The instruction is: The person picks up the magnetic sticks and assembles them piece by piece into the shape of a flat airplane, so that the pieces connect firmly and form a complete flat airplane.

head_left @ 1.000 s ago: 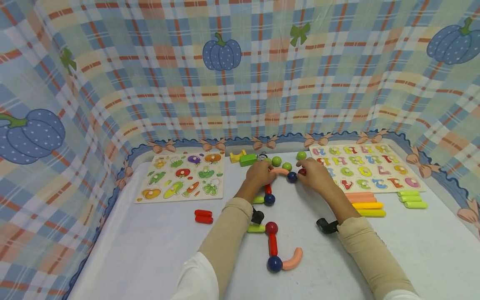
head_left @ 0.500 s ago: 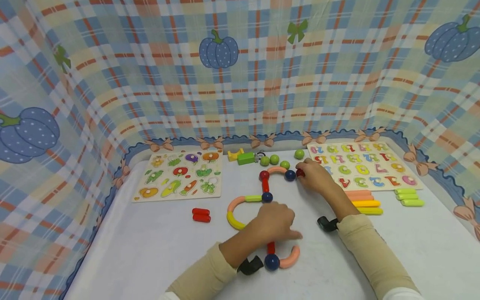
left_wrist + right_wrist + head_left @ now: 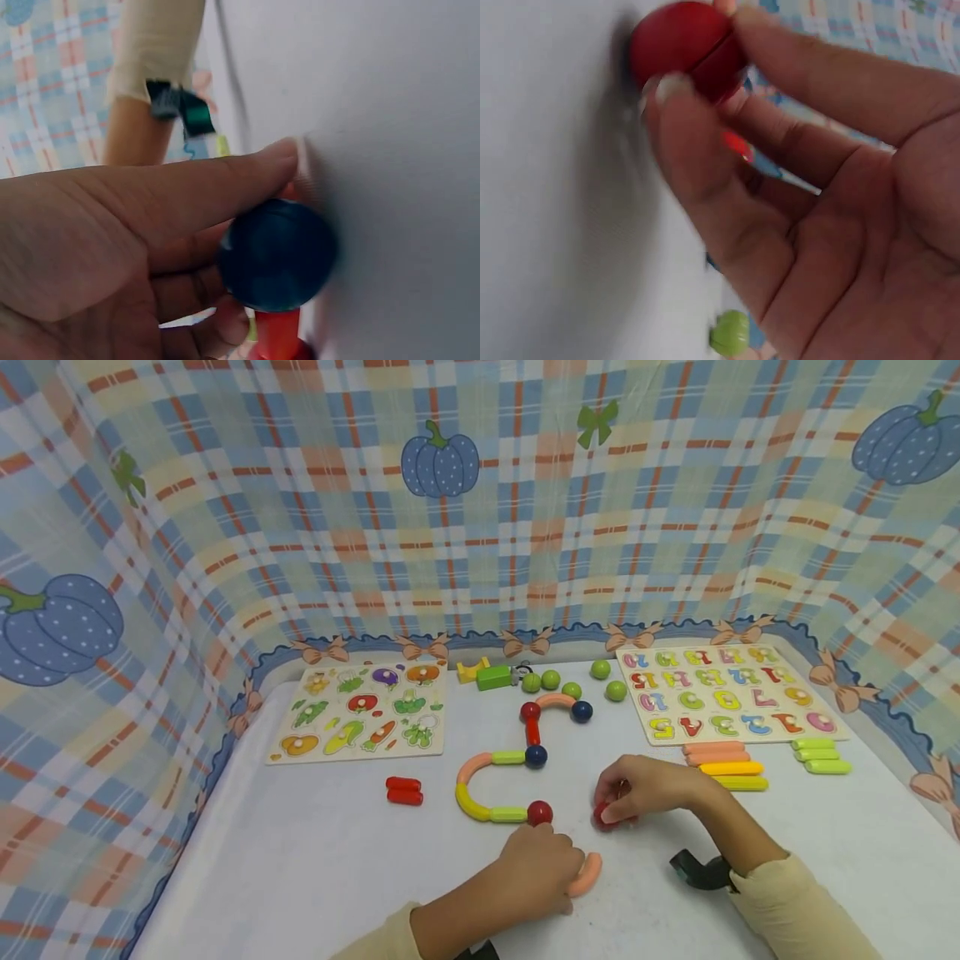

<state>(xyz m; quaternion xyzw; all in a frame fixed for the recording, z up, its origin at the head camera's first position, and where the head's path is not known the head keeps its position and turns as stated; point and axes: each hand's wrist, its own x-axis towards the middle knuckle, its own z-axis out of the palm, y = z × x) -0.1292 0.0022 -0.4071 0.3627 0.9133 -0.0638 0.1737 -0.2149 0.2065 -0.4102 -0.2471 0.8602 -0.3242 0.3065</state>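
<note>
My left hand [image 3: 534, 872] is low over the table at the near end of a chain of sticks and balls. In the left wrist view its thumb and fingers grip a dark blue ball [image 3: 277, 255], with a red stick [image 3: 277, 334] joined below. A salmon curved stick [image 3: 588, 874] pokes out beside that hand. My right hand [image 3: 648, 789] pinches a loose red ball [image 3: 676, 45] between thumb and fingertips, close over the table. Left of it lies the chain's red ball [image 3: 539, 812], joined to a light green stick [image 3: 508, 814] and a yellow curved stick [image 3: 471, 804].
Farther back, the chain ends in another blue ball [image 3: 581, 711]. Several green balls [image 3: 551, 679] lie behind it. A vegetable puzzle board [image 3: 300, 756] is at left, a number puzzle board [image 3: 708, 740] at right. Two red sticks [image 3: 405, 796] and several yellow sticks [image 3: 738, 783] lie loose.
My right hand has carried the red ball from the chain's far end toward me. The left hand has left the far end and come down to the near blue ball.
</note>
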